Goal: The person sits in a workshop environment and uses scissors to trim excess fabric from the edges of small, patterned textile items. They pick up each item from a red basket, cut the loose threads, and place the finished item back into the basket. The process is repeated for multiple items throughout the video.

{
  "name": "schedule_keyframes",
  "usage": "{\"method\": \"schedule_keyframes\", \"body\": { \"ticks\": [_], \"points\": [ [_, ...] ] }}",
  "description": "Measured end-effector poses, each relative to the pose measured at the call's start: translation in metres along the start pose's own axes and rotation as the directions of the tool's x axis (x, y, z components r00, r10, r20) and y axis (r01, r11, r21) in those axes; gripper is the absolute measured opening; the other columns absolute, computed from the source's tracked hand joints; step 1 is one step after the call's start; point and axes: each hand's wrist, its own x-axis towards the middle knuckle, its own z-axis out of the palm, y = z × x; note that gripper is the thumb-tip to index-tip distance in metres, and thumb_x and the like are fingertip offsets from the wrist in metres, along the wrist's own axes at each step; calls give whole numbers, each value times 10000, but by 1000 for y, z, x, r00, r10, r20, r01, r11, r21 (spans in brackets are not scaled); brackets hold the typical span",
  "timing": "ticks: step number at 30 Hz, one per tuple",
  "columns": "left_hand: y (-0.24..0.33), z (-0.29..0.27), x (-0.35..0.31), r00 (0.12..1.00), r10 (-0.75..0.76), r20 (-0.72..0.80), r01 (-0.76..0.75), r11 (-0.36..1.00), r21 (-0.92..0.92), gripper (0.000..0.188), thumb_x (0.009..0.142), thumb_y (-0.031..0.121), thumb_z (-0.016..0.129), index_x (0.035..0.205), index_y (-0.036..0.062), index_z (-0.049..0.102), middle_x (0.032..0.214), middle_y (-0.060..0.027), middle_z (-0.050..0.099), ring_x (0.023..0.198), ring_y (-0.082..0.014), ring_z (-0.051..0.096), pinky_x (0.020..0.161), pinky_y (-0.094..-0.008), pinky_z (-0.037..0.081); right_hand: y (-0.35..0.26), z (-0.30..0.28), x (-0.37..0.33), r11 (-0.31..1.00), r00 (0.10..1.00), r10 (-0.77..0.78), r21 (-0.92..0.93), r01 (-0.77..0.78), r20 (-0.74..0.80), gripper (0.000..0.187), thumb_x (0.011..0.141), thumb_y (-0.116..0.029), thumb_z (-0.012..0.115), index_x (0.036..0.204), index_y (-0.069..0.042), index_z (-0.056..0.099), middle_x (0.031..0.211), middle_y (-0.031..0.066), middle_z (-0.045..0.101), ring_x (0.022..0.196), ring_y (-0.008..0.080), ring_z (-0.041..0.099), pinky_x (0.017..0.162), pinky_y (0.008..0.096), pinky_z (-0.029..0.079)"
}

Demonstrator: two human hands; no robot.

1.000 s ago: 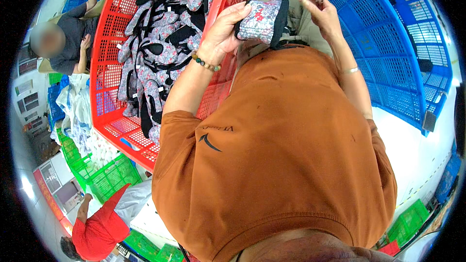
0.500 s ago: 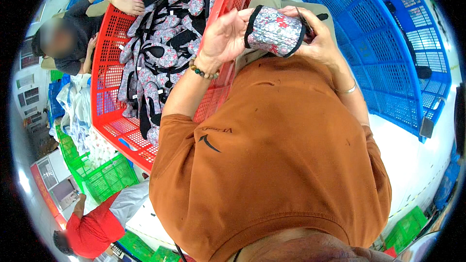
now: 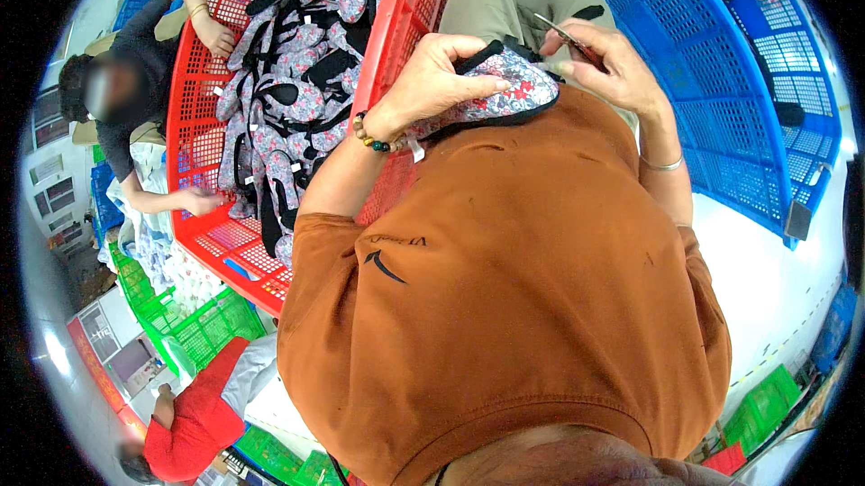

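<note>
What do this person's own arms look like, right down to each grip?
Both arms have short orange-brown sleeves. Left grip: no glove, mixed-colour bead bracelet at the wrist. Right grip: also gloveless, with a thin silvery bangle.

Brown shirt (image 3: 541, 297) bears dark lettering (image 3: 400, 240) beside a black tick-shaped mark (image 3: 385, 267); white labels (image 3: 415, 149) at the left end of the floral piece (image 3: 518, 99) and within the red crate (image 3: 387, 36) are unreadable.

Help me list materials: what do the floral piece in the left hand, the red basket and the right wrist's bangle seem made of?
Floral piece: matte printed fabric, probably padded, judging by its rounded bulk.
Red basket: likely moulded plastic, faintly glossy, with an even lattice of holes.
Bangle: probably polished metal, from its silvery shine; which metal is unclear.
</note>
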Motion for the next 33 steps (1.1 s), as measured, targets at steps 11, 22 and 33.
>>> {"method": "schedule_keyframes", "body": {
  "ticks": [11,22,33],
  "points": [
    [-5,0,0,994,-65,92,55,993,103,182,720,72,695,873,6,623,745,42,570,668,-21,497,579,-186,420,-21,21,3,840,980,-187,-528,127,-63,338,766,-380,608,741,-48,553,698,81,517,618,262,548,528,348,431],
    [-7,-1,0,987,-93,128,81,992,101,176,726,63,691,876,6,618,729,34,576,637,-17,496,539,-175,421,-21,29,8,724,966,-236,-683,99,-109,365,771,-424,577,671,-75,534,641,61,519,572,235,558,478,333,423],
    [-12,-1,-1,996,-28,80,20,995,94,129,718,82,666,778,-17,607,637,31,556,599,-17,470,523,-197,397,-23,23,0,792,965,-189,-609,39,-183,364,781,-400,586,640,-69,530,629,72,526,555,256,552,467,346,424]
  ]
}}
